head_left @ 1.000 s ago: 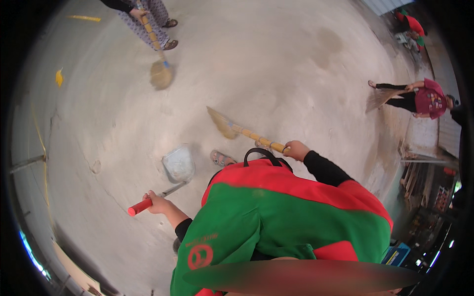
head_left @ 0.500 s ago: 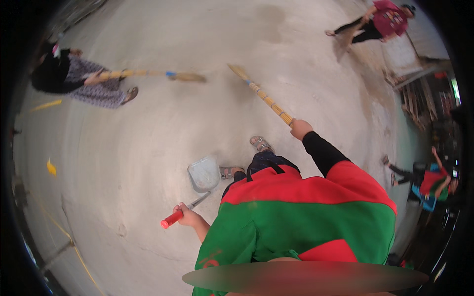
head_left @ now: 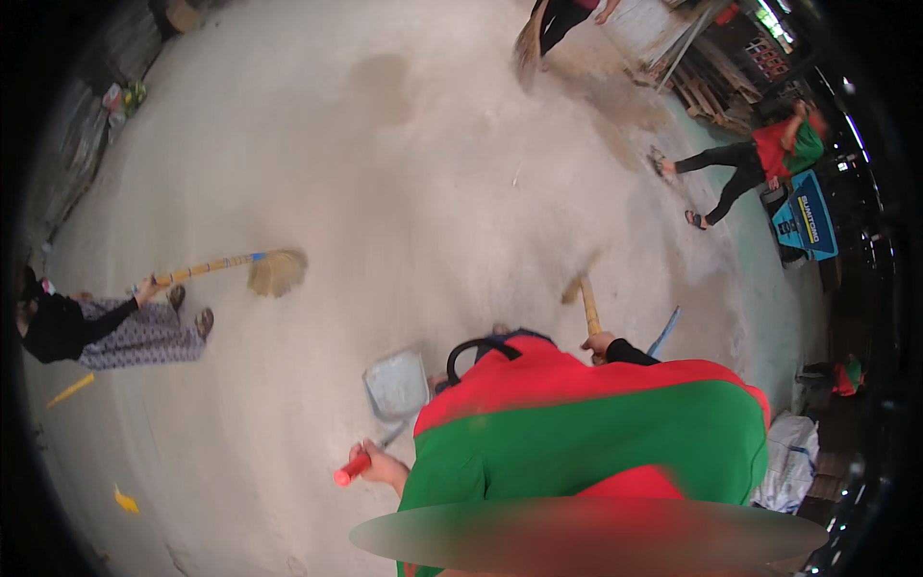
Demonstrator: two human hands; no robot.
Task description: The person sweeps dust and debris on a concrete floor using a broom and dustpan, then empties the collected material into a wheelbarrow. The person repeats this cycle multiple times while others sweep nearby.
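My left hand (head_left: pixel 383 467) is closed around the red handle (head_left: pixel 353 469) of a long-handled dustpan. The grey dustpan's pan (head_left: pixel 397 387) lies at floor level just left of my feet. With my right hand (head_left: pixel 599 346), fingers wrapped, I grip the yellowish stick of a broom (head_left: pixel 588 306). Its blurred bristles point away from me toward the concrete floor. My torso hides most of my right forearm and nearly all of my feet.
At left, a person (head_left: pixel 96 322) holds another broom (head_left: pixel 274 269). Another broom-holding person (head_left: pixel 567 19) stands far ahead; a person in red and green (head_left: pixel 793 139) stands right, beside a blue machine (head_left: pixel 806 219). A blue stick (head_left: pixel 665 332), pallets (head_left: pixel 711 87) and a white sack (head_left: pixel 790 462) are at right.
The view has swung to the right. My right hand has drawn the broom in closer to my body, and its stick now points more straight ahead. My left hand keeps hold of the dustpan.
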